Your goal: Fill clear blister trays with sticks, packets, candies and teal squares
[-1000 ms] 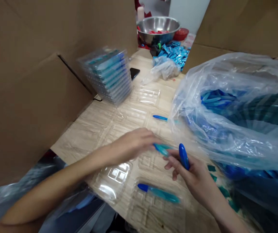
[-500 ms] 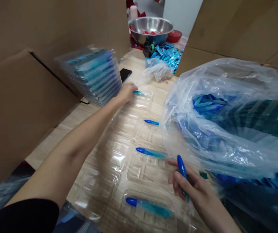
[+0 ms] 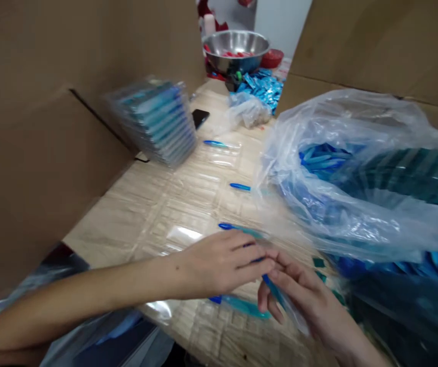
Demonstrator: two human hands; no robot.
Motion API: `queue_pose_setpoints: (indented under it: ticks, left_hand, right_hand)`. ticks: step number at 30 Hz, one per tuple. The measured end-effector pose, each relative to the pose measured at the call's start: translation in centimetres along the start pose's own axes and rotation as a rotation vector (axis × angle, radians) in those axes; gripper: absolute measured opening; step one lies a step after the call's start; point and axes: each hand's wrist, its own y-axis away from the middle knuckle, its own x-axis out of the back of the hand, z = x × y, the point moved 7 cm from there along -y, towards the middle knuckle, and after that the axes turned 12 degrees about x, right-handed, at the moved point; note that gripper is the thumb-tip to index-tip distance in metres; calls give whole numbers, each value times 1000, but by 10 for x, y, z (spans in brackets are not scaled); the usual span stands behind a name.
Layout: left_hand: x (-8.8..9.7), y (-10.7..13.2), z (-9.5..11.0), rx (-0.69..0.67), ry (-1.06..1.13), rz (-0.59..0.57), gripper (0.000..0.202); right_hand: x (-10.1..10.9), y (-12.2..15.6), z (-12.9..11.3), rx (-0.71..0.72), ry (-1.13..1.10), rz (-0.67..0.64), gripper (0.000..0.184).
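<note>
My right hand (image 3: pixel 303 288) is closed around a slim blue-and-teal pen (image 3: pixel 276 290), held slanting with its blue end upward. My left hand (image 3: pixel 224 262) meets it there, fingers bent and pinching around the blue end; the exact grip is partly hidden. Under my left wrist, another teal pen (image 3: pixel 245 307) lies in a clear plastic blister tray. Farther up the table, single pens lie in or on similar clear trays: one just beyond my left hand (image 3: pixel 225 226), a middle pen (image 3: pixel 239 187) and a far pen (image 3: pixel 214 143).
A stack of filled clear trays (image 3: pixel 165 122) leans by the cardboard wall (image 3: pixel 43 168) at left. An open plastic bag (image 3: pixel 318 214) of blue pieces fills the right side. Behind are a phone (image 3: pixel 200 118), a steel bowl (image 3: pixel 236 58) and a heap of blue packets (image 3: pixel 262 86).
My left hand has come back from the far tray, leaving a pen there, and now meets my right hand. The right hand still holds a pen, tilted differently.
</note>
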Motion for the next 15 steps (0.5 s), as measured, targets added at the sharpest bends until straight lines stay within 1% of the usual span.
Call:
queue_pose_setpoints:
  ticks: [1, 2, 3, 4, 5, 6, 7, 9, 10, 11, 12, 13, 14, 15]
  left_hand:
    - [-3, 8, 2, 8, -31, -18, 20]
    - [-5, 16, -2, 25, -58, -41, 22]
    - [-6, 23, -14, 60, -83, -63, 25]
    - [-5, 31, -33, 144, -114, -82, 27]
    - [-2, 38, -59, 262, -149, -89, 29]
    - [2, 46, -90, 399, -181, -88, 29]
    - [8, 55, -126, 593, -207, -54, 28]
    - [11, 67, -182, 738, -232, -28, 29]
    - [10, 72, -206, 790, -230, -22, 30]
    - [8, 75, -225, 817, -223, -15, 32]
    - [4, 78, -239, 837, -210, -7, 33]
    - [0, 80, -248, 847, -192, 2, 35]
    - [-3, 81, -252, 849, -169, 14, 36]
    - [-7, 81, -252, 844, -143, 26, 36]
  right_hand:
    - [-4, 2, 6, -48, 21, -48, 31]
    - [-6, 4, 11, -93, 37, -81, 33]
    - [-6, 6, 15, -127, 48, -91, 34]
    - [-4, 7, 18, -142, 65, -72, 36]
    - [0, 7, 18, -135, 96, -32, 39]
    - [4, 8, 16, -119, 140, 16, 41]
    - [9, 8, 14, -100, 194, 64, 45]
    - [15, 9, 9, -70, 288, 128, 53]
    - [16, 10, 9, -69, 326, 137, 56]
    - [17, 11, 9, -77, 354, 138, 58]
    - [17, 12, 10, -82, 374, 135, 60]
    - [18, 14, 11, -84, 389, 131, 60]
    - [18, 16, 13, -85, 396, 125, 59]
    - [18, 19, 14, -81, 397, 120, 57]
